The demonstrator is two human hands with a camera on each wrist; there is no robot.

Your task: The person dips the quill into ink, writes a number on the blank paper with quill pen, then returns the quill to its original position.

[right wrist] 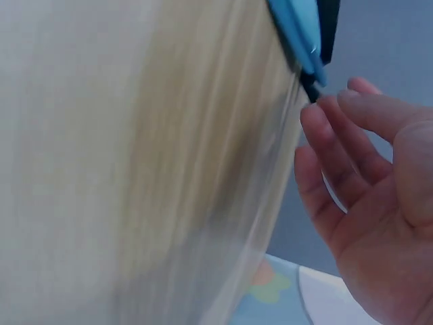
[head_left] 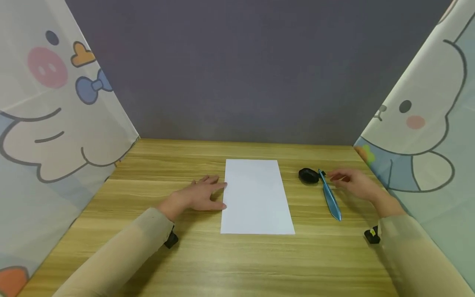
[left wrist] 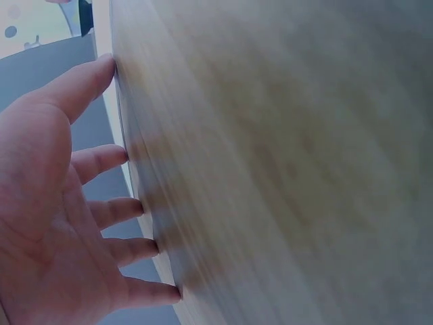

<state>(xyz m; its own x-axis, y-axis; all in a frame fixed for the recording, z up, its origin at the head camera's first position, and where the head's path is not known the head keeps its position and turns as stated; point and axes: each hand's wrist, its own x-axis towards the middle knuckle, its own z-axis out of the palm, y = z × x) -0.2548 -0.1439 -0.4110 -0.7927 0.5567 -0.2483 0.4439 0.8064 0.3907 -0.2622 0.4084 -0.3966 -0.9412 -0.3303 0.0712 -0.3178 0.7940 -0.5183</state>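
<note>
A white sheet of paper lies flat on the table. My left hand is spread at its left side, with thumb and index finger reaching the sheet's left edge; in the left wrist view the fingertips rest on the surface. To the right of the paper lies a blue feather-shaped thing, its narrow end beside a black rounded object. My right hand hovers just right of that end, fingers loosely bent and holding nothing. In the right wrist view its fingertips come right up to a small black tip below the blue piece.
The wood-grain table ends at a dark grey panel behind. Cloths printed with cartoon animals hang at the left and right. Each wrist wears a small black device.
</note>
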